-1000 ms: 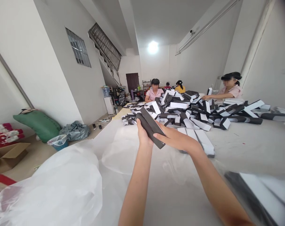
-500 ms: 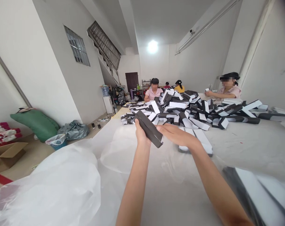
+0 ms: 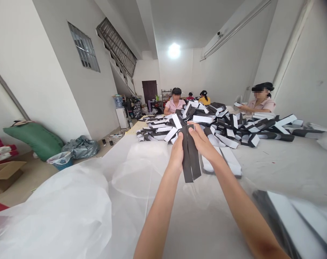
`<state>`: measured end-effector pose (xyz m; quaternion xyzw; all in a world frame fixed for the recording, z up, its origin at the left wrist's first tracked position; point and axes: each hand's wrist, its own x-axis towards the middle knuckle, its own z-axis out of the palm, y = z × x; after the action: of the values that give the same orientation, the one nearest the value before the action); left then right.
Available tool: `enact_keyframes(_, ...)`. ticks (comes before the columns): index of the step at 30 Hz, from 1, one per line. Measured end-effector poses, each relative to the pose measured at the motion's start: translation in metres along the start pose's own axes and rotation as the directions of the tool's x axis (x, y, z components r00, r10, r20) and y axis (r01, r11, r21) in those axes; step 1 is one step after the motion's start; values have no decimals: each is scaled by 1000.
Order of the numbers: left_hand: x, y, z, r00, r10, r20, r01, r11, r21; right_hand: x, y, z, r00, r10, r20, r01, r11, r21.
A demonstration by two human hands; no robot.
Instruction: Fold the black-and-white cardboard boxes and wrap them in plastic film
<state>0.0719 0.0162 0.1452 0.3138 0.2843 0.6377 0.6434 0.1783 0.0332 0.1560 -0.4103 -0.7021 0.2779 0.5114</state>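
Two long black cardboard pieces lie side by side, with a narrow slit between them, held over the table. My left hand is closed round their left side, thumb on top. From the right, my right hand grips the other side, its fingers near the far end. Whether the pieces are joined underneath is hidden. Just beyond is a heap of black and white folded card pieces. Right of my hands lies a flat white-and-black stack, partly behind my right forearm.
Translucent plastic sheeting covers the table's left front. Wrapped white-and-black pieces lie at the right front. A co-worker in pink sits beyond the heap, another at the right. A blue bin stands on the floor.
My right hand has closed on the black pieces' right side. The pieces have turned from slanting to nearly upright in view, and my left hand has shifted right.
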Motion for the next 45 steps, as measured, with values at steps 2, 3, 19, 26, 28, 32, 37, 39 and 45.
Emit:
enact_keyframes(2, 0, 2, -2, 1000, 29, 4, -29, 998, 47, 0, 0, 0, 1000, 18, 18, -18, 1000, -15)
enact_keyframes(3, 0, 2, -3, 999, 47, 7, -47, 997, 68, 0, -1, 1, 999, 21, 24, -21, 1000, -22)
enact_keyframes(19, 3, -4, 4, 905, 380, -191, -404, 909, -105, -16, -5, -49, 899, -19, 438, 91, 985, -145)
enact_keyframes(26, -37, -12, 28, 842, 539, 30, -525, 805, 277, -30, -12, -100, 969, -231, -83, 208, 953, -219)
enact_keyframes(28, -50, -7, 33, 831, 512, 216, -556, 756, 345, -35, -14, -109, 940, -272, -205, 218, 943, -250)
enact_keyframes(32, -66, -14, 21, 822, 253, 511, -539, 638, 550, -43, -19, -116, 871, -359, -336, 263, 918, -298)
enact_keyframes(37, -69, -67, -37, 898, -244, 365, -370, 25, 929, -50, -30, -112, 823, -456, -339, 334, 871, -359)
enact_keyframes(39, -69, -85, -57, 899, -313, 308, -391, -255, 884, -51, -34, -109, 809, -487, -330, 365, 855, -369)
enact_keyframes(45, -60, -94, -82, 917, -144, 373, -398, -396, 827, -57, -49, -89, 789, -566, -240, 458, 801, -384)
